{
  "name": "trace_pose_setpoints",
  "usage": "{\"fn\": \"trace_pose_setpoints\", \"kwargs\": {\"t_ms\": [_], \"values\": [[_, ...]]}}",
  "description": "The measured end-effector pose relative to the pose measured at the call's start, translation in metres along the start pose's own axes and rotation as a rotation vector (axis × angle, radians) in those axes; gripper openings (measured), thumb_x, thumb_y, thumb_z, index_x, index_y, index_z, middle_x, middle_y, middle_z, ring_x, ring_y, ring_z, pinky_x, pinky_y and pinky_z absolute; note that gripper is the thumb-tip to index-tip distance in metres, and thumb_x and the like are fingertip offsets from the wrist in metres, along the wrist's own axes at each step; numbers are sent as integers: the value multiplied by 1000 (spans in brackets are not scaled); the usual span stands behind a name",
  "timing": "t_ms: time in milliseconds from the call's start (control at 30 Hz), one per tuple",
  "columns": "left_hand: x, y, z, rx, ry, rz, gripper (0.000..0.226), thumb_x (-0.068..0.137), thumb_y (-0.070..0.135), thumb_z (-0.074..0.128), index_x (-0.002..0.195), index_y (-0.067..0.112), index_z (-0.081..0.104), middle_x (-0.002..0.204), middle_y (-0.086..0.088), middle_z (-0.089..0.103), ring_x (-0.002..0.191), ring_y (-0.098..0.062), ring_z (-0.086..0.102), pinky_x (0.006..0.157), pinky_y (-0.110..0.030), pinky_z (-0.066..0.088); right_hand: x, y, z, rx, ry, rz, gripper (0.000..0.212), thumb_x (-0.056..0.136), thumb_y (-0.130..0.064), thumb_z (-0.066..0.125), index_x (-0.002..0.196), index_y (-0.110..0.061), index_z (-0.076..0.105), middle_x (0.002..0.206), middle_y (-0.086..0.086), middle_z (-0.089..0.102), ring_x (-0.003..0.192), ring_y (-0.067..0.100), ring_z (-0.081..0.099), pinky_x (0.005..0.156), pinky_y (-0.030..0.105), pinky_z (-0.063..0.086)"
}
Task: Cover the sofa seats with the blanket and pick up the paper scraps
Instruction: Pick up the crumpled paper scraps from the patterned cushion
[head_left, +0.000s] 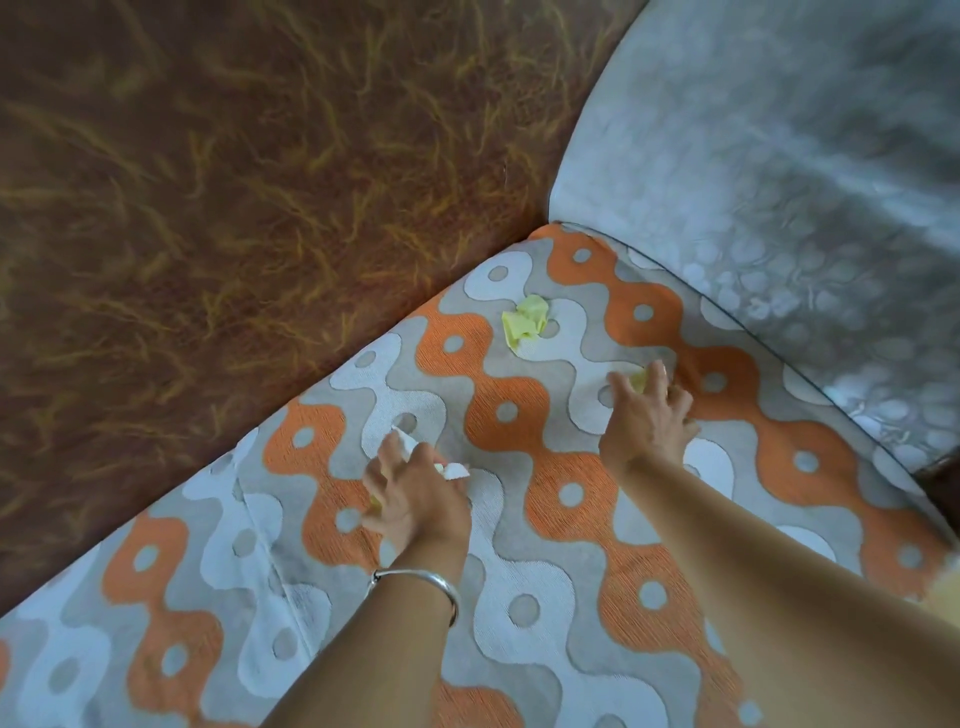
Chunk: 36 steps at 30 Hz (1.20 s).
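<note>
The blanket (519, 519), patterned in orange, grey and white waves, lies spread over the sofa seat. A crumpled yellow paper scrap (525, 321) rests on it near the corner. My left hand (415, 493) holds white paper scraps (456, 470), with a bit of yellow showing in its fingers. My right hand (649, 415) reaches over a second yellow scrap (639, 379), fingers curled onto it; most of that scrap is hidden.
The brown sofa backrest (234, 208) with yellowish streaks runs along the left and top. A pale grey patterned cushion or armrest (779, 182) borders the seat on the right. A dark gap (940, 478) shows at the right edge.
</note>
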<state>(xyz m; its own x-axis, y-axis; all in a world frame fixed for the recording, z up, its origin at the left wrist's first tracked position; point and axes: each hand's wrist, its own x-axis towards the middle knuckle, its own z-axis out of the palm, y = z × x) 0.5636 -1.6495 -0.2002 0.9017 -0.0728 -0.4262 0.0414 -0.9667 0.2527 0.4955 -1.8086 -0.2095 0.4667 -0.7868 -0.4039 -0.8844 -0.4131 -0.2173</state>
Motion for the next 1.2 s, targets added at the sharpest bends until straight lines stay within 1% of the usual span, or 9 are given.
{"fn": "trace_pose_setpoints", "kwargs": {"t_ms": [167, 333, 533, 633, 767, 900, 1000, 1100, 1200], "values": [[9, 14, -2, -29, 54, 40, 19, 86, 13, 59, 105, 16, 58, 126, -3, 40, 117, -24, 39, 92, -41, 42, 14, -9, 1, 86, 89, -158, 37, 84, 15, 38, 114, -2, 52, 120, 15, 50, 113, 30, 42, 89, 32, 39], [21, 39, -7, -210, 60, 119, 20, 85, 6, 55, 104, 12, 57, 116, -6, 50, 108, -27, 50, 82, -35, 45, 26, -35, -6, 159, 42, -335, 39, 96, -8, 45, 133, -15, 37, 92, 11, 51, 85, 26, 48, 67, 32, 37], [33, 63, -7, -400, 63, 163, 29, 83, 2, 55, 110, 12, 56, 116, -7, 53, 89, -17, 46, 74, -30, 41, 50, -74, -5, 71, -114, -429, 79, 95, -29, 52, 150, -37, -4, 124, 15, 54, 114, 29, 55, 93, 37, 44], [38, 68, -5, -472, 55, 151, 29, 83, 6, 56, 111, 15, 57, 118, -6, 53, 87, -16, 45, 81, -32, 44, 55, -81, -4, 16, -191, -381, 61, 98, -24, 47, 149, -31, 15, 128, 17, 50, 116, 32, 53, 93, 39, 43], [39, 72, -2, -494, 30, 137, 28, 84, 8, 54, 110, 17, 58, 119, -5, 51, 86, -16, 45, 77, -28, 40, 53, -78, 0, 105, -139, -295, 23, 97, -14, 39, 117, -10, 49, 119, 16, 56, 110, 36, 55, 82, 38, 42], [32, 76, 2, -497, 1, 106, 24, 87, 12, 54, 109, 21, 58, 121, -1, 50, 77, -15, 50, 79, -34, 49, 37, -62, -2, 81, -139, -364, 7, 92, -19, 45, 90, -14, 47, 97, 10, 60, 84, 28, 53, 66, 31, 36], [25, 81, 6, -478, 5, 88, 22, 88, 18, 56, 109, 22, 59, 122, -2, 53, 83, -20, 53, 87, -42, 51, 31, -44, -2, 219, -118, -317, 27, 90, -19, 45, 65, -15, 36, 76, 4, 47, 75, 25, 45, 56, 28, 30], [13, 85, 9, -448, 22, 119, 21, 90, 21, 52, 109, 18, 61, 118, -7, 59, 97, -25, 57, 75, -26, 44, 23, -25, -5, 397, -105, -285, 37, 85, -16, 51, 55, -17, 30, 63, 2, 38, 69, 24, 39, 49, 30, 22], [-4, 90, 13, -478, -12, 151, 23, 90, 21, 50, 108, 12, 64, 116, -10, 62, 99, -24, 56, 71, -23, 36, 8, -7, -11, 583, -168, -204, 30, 82, -10, 53, 59, -14, 35, 59, 0, 37, 57, 18, 36, 45, 25, 27]]}}
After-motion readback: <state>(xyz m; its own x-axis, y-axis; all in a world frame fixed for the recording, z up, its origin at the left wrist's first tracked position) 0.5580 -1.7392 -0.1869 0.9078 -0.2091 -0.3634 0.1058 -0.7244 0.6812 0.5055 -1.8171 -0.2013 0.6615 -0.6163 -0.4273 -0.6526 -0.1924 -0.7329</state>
